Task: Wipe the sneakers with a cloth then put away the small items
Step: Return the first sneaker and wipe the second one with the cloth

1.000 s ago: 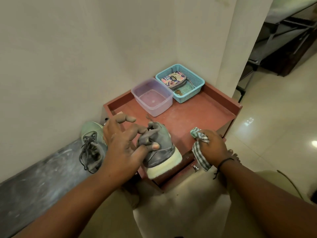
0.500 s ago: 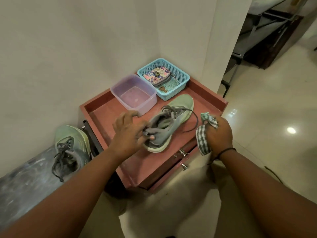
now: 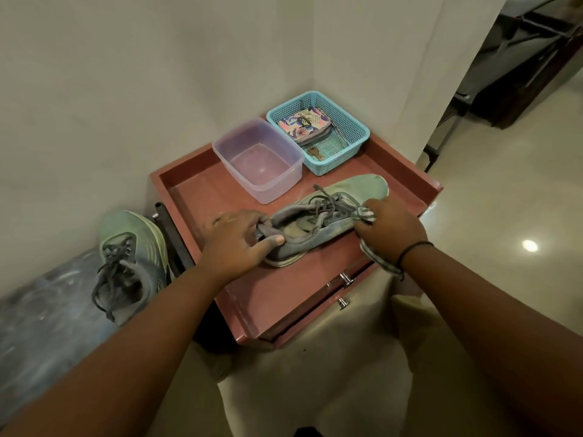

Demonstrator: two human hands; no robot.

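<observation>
The left hand (image 3: 235, 244) pinches the heel collar of the shoe (image 3: 328, 216) lying on the tabletop (image 3: 271, 291); the right hand (image 3: 391, 228), fingers curled round the cloth (image 3: 366, 214), presses it at the laces; best to keep the heel pinned and stroke toward the toe, so the shoe does not skid. Count: two shoes, the second (image 3: 132, 263) on the ledge left; one cloth; one tub (image 3: 258, 159); one basket (image 3: 347, 121), holding a pouch (image 3: 304, 124) and keys (image 3: 315, 152).

cabinet top (image 3: 202, 197) | sneaker (image 3: 353, 190), tub (image 3: 252, 146), basket (image 3: 353, 121)
</observation>
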